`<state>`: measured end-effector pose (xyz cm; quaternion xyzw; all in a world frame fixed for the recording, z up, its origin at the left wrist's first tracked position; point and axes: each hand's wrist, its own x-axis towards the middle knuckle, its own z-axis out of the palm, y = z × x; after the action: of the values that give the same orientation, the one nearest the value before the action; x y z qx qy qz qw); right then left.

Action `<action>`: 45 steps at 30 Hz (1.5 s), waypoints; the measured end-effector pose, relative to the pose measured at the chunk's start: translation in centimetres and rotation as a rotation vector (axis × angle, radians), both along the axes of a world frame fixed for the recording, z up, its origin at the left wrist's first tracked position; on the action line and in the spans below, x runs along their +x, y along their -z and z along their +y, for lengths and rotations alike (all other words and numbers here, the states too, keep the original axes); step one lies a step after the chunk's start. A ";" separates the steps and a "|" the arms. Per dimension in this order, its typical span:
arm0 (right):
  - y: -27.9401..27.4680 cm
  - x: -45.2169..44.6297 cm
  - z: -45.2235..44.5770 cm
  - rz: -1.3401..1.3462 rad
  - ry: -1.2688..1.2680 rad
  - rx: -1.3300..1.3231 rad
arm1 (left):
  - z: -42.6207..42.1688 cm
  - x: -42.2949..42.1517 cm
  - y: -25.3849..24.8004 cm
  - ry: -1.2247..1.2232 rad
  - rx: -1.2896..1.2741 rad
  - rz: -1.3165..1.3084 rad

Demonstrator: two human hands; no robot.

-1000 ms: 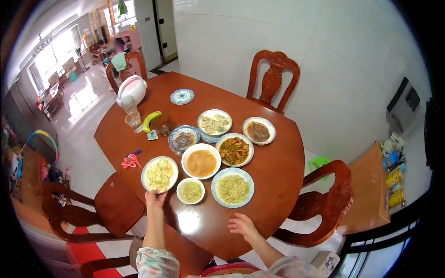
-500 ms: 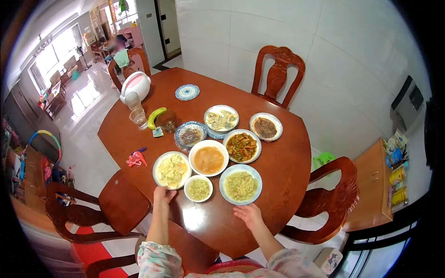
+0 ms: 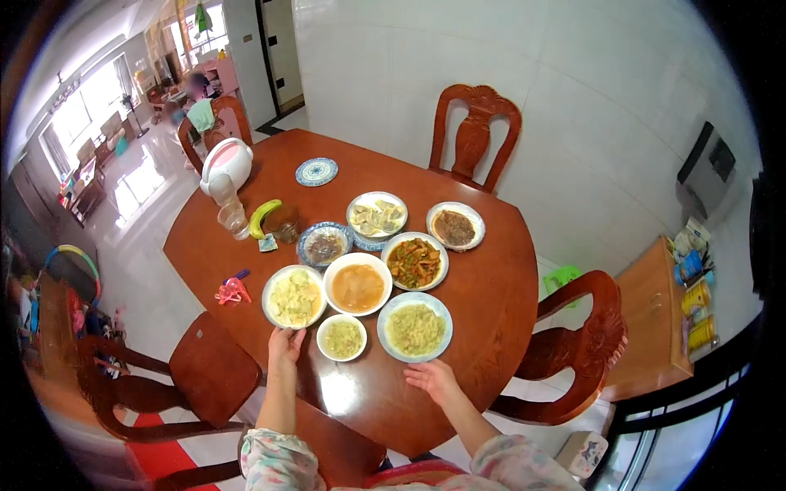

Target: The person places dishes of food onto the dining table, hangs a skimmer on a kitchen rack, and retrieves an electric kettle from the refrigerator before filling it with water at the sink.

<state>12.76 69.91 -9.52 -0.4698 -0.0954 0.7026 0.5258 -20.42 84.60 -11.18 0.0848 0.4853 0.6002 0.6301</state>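
Note:
My left hand (image 3: 286, 344) touches the near rim of a plate of pale yellow food (image 3: 295, 298), its fingers apart. My right hand (image 3: 431, 378) is spread at the near edge of a plate of greenish food (image 3: 415, 328). Between them sits a small white bowl (image 3: 341, 337) of similar greenish food. Behind it stands a larger bowl of orange-brown soup (image 3: 358, 285). Farther back are a plate of brown and green pieces (image 3: 414, 262), a dish of dumpling-like food (image 3: 377, 216), a plate of dark food (image 3: 456, 227) and a covered dish (image 3: 324, 245).
Wooden chairs (image 3: 475, 131) surround the brown table (image 3: 483, 327). On its left side are a white container (image 3: 230, 161), glasses (image 3: 233, 219), a banana (image 3: 264, 218) and a pink item (image 3: 233, 290). A blue-patterned plate (image 3: 317, 172) lies farther back. People (image 3: 197, 87) are in the far room.
The plate of pale food has shifted right against the soup bowl, with my left hand at its rim. My right hand has moved up to the greenish food's plate, which sits slightly farther back.

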 end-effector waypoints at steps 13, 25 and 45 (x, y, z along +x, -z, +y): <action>-0.4 0.9 -0.5 0.081 -0.118 0.000 | -0.3 1.7 -0.3 0.025 -0.043 0.022; -2.5 -0.8 -5.8 0.019 0.000 -0.016 | -6.0 8.7 -0.5 0.223 -0.052 0.064; -3.5 2.5 -19.1 -0.128 0.118 -0.026 | -20.8 16.7 -2.7 0.536 -0.067 -0.119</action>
<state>15.24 50.86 -6.03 -0.5253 -0.0918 0.6401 0.5531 -3.70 63.84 -8.46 0.1540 0.4272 0.3999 0.7962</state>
